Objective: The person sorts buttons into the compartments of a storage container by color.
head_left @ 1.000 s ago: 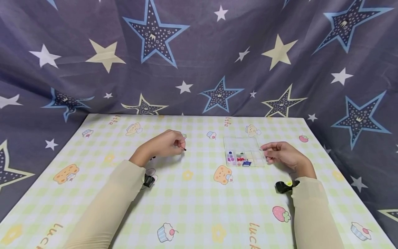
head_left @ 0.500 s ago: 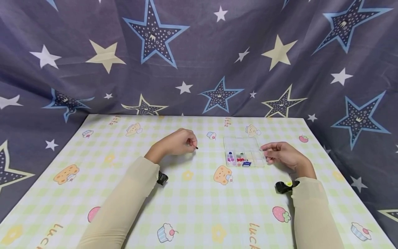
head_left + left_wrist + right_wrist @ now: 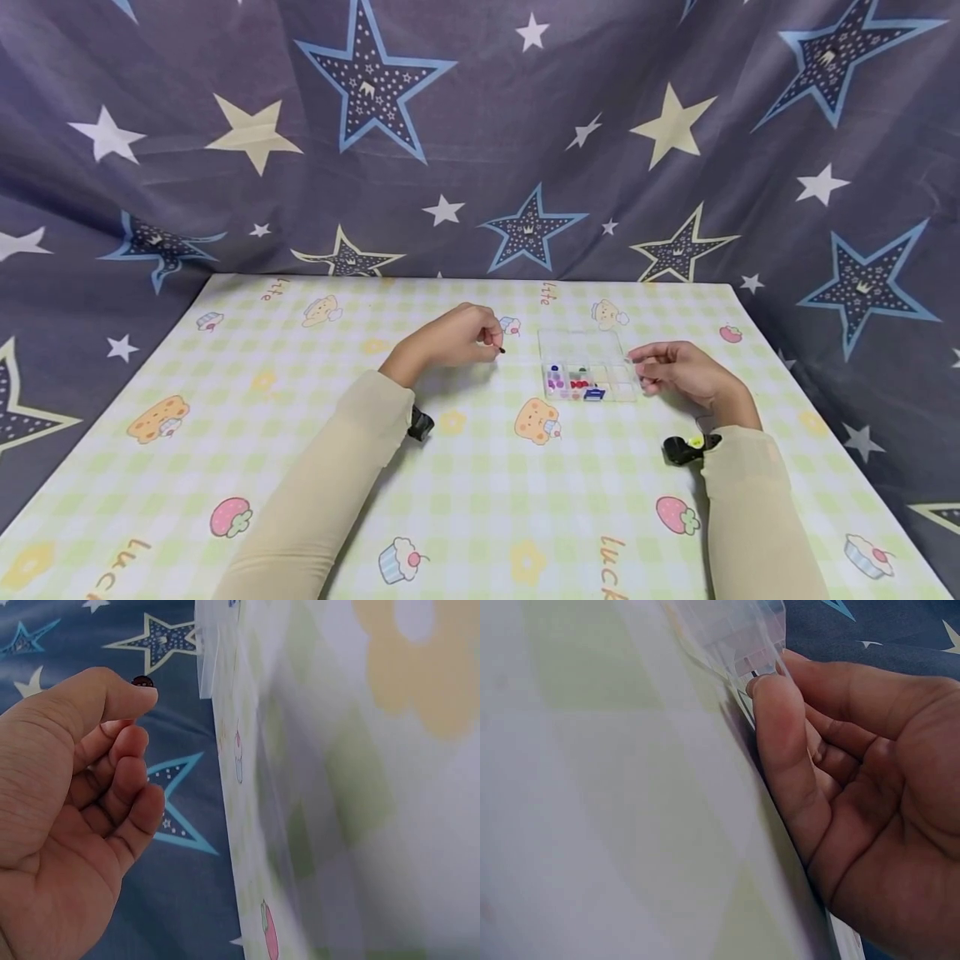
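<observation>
My left hand [image 3: 456,335] is held over the table, left of a clear plastic compartment box [image 3: 626,388]. Between its thumb and forefinger it pinches a small dark round button [image 3: 142,681], whose edge shows past the thumb tip in the left wrist view. The other fingers are loosely curled. My right hand [image 3: 686,372] holds the box by its right side, with thumb and fingertips at the edge. The box lies with its transparent lid [image 3: 577,342] raised at the back. Small purple pieces [image 3: 555,384] and red pieces [image 3: 579,384] sit in separate compartments.
A dark blue piece [image 3: 594,394] shows at the front of the box. The table [image 3: 465,500] has a checked cloth with printed cakes and strawberries. Behind it hangs a star-patterned curtain [image 3: 480,100]. Each wrist wears a black camera.
My left hand has moved right across the table toward the box, carrying the dark button. My right hand and the box have stayed in place.
</observation>
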Demonstrator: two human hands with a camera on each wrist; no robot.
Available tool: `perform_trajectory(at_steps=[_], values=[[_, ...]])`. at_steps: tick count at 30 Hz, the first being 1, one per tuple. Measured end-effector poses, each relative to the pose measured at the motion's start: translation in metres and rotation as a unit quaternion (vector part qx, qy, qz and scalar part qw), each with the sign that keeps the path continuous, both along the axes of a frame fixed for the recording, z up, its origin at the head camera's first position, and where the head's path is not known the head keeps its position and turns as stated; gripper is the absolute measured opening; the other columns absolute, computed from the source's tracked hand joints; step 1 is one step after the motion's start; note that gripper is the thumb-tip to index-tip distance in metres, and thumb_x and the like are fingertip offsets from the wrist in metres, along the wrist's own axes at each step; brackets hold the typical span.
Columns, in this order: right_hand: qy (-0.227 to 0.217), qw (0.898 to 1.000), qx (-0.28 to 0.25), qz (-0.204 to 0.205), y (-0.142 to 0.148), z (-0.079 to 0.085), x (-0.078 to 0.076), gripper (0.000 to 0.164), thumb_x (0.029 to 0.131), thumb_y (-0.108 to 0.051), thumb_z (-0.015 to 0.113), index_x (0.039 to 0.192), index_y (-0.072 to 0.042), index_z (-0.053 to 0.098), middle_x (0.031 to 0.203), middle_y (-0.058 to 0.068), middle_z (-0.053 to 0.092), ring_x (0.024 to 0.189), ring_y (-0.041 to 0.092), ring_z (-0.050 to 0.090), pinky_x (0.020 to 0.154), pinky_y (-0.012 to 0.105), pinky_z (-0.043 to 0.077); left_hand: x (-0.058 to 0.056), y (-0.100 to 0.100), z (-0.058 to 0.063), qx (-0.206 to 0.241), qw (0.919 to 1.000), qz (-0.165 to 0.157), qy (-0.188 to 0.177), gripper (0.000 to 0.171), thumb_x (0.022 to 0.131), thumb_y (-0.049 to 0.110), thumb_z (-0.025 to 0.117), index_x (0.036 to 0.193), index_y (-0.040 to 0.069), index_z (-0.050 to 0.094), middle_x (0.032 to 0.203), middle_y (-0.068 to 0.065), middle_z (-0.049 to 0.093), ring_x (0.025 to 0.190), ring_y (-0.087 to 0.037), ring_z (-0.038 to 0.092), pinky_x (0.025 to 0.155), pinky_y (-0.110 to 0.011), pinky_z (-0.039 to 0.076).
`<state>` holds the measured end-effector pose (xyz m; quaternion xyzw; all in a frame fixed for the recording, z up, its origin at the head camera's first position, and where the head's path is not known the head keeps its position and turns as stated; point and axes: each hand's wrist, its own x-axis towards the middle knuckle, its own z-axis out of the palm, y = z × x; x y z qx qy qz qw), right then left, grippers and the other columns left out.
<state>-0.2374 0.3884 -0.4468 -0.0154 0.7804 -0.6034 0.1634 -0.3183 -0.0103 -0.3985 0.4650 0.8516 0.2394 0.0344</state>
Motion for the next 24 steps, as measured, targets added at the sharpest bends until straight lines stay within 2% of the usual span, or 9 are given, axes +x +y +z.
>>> perform_trajectory(at_steps=[9, 14, 24], values=[[-0.003, 1.000, 0.007, -0.003, -0.001, 0.002, 0.000, 0.049, 0.099, -0.004, 0.064, 0.141, 0.015, 0.046, 0.097, 0.009, 0.064, 0.077, 0.015, 0.063, 0.072, 0.029, 0.058, 0.001, 0.021, 0.003, 0.010, 0.9999, 0.001, -0.007, 0.009, 0.087, 0.006, 0.068, 0.083, 0.014, 0.070, 0.086, 0.002, 0.063, 0.081, -0.013, 0.054, 0.077, -0.026, 0.047], [-0.004, 1.000, 0.006, -0.004, 0.000, 0.002, 0.001, 0.049, 0.100, -0.004, 0.063, 0.141, 0.015, 0.046, 0.097, 0.008, 0.064, 0.077, 0.015, 0.063, 0.072, 0.029, 0.058, 0.002, 0.039, 0.005, 0.012, 0.9998, -0.011, 0.007, 0.008, 0.086, 0.006, 0.068, 0.084, 0.014, 0.071, 0.084, 0.002, 0.061, 0.080, -0.012, 0.053, 0.077, -0.025, 0.046], [-0.001, 1.000, 0.010, -0.005, -0.001, 0.002, 0.001, 0.049, 0.099, -0.004, 0.064, 0.140, 0.015, 0.047, 0.096, 0.008, 0.065, 0.077, 0.015, 0.063, 0.072, 0.029, 0.058, 0.008, 0.069, 0.002, 0.024, 0.9990, -0.038, 0.006, 0.005, 0.088, 0.005, 0.069, 0.087, 0.009, 0.073, 0.088, 0.000, 0.065, 0.082, -0.011, 0.056, 0.077, -0.020, 0.047]])
